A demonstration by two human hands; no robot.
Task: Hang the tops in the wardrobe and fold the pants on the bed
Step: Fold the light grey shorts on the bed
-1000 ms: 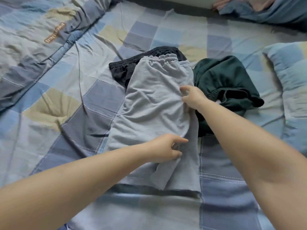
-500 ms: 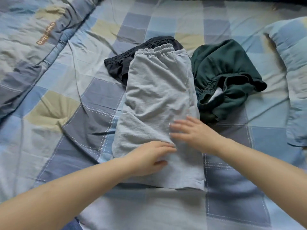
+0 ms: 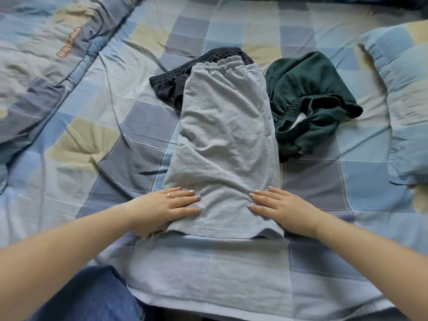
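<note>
The grey shorts [image 3: 225, 144] lie flat on the bed [image 3: 208, 269], already folded in half along their length, with the elastic waist at the far end and the hem near the person. Both hands rest on the lower part of them. The left hand [image 3: 166, 205] lies with straight fingers on the left edge, and the right hand [image 3: 281, 205] lies in the same way on the right edge. The grip of each hand is wide and flat; the fingers press the cloth and hold nothing.

Under the far left corner of the grey shorts there is a pair of black shorts [image 3: 178, 79], partly covered. Just beside the right edge lies a pair of dark green shorts [image 3: 310, 96], crumpled, with the waistband turned out. A pillow [image 3: 398, 93] is at the right, and a quilt [image 3: 46, 54] at the far left, both in the same checked pattern as the sheet.

I judge that the folding is in its early part. The grey pair has one fold and probably needs one more, from the hem up to the waist. The black and the green pairs do not look folded yet. No tops and no wardrobe are in view, so I cannot tell whether the hanging is done.
</note>
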